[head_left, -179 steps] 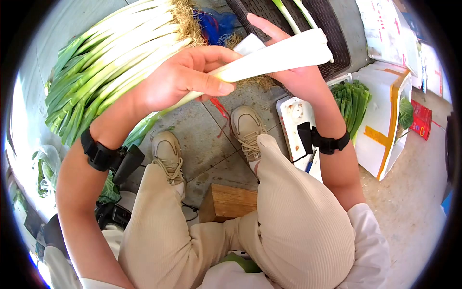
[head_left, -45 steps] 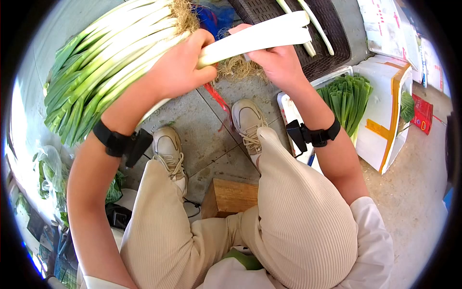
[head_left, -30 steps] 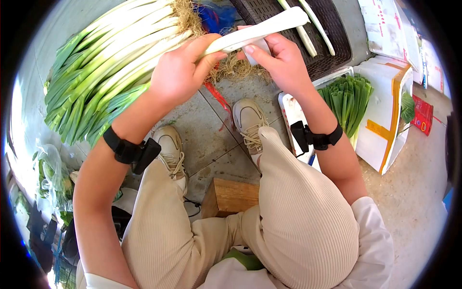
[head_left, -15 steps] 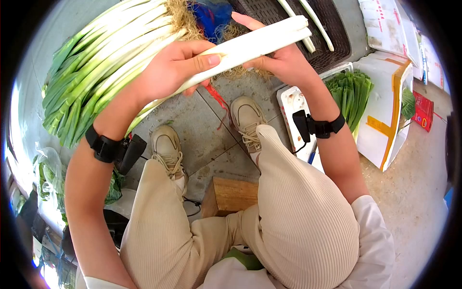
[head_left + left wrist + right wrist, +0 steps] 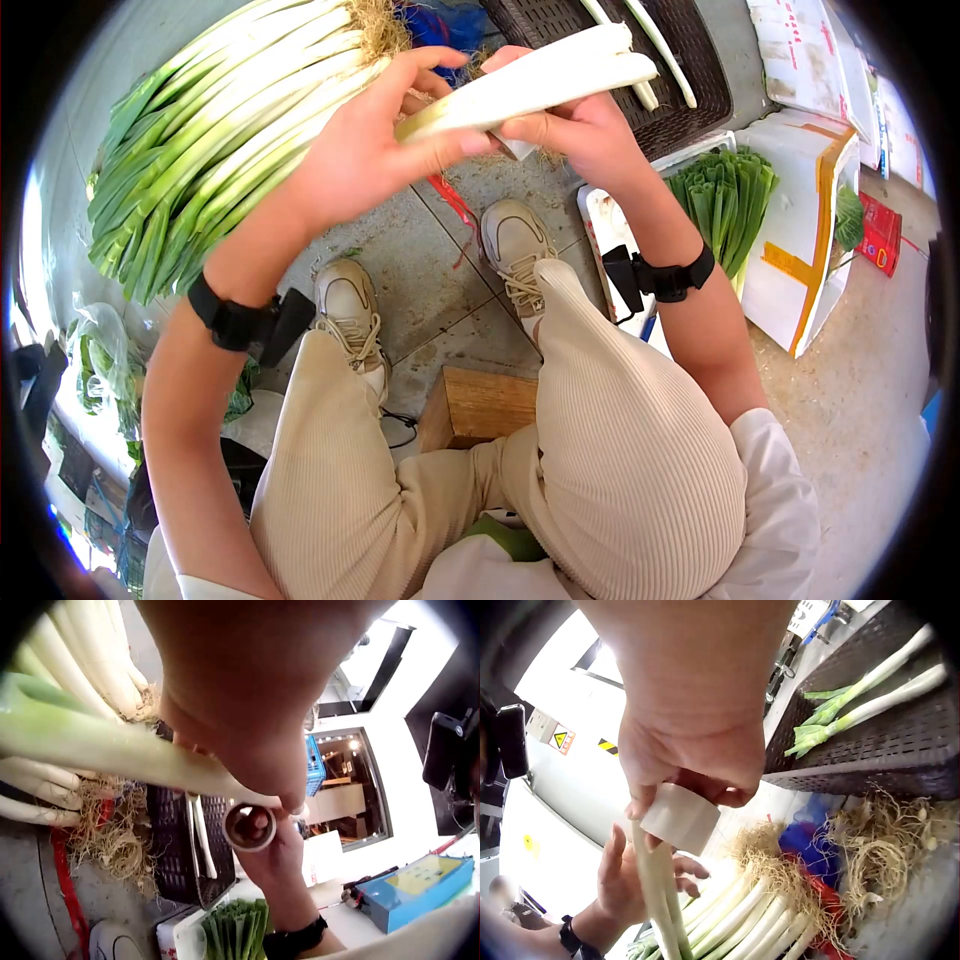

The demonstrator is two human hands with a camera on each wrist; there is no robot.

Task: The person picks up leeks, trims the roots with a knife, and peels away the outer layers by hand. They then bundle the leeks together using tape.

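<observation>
Two leeks (image 5: 540, 82) lie side by side across both hands, white ends up to the right. My left hand (image 5: 360, 150) is loosely bent round their lower part, thumb along the near side and fingers on the far side; the right wrist view shows the thumb standing off them. My right hand (image 5: 592, 130) grips a white tape roll (image 5: 681, 817) against the leeks, its thumb bent over the near side. From the left wrist, the roll's round opening (image 5: 250, 826) shows beside the leeks (image 5: 127, 746).
A pile of leeks (image 5: 240, 130) with roots lies at the left. The dark basket (image 5: 690, 135) beyond my right hand holds two thin leeks. At the right are green leaves (image 5: 725, 200) and a white foam box (image 5: 795, 235); red ribbon (image 5: 455, 205) lies on the floor.
My left fingers and thumb have spread and loosened round the leeks. My right fingers, stretched upward before, have drawn in to the leeks, and the roll now shows below them.
</observation>
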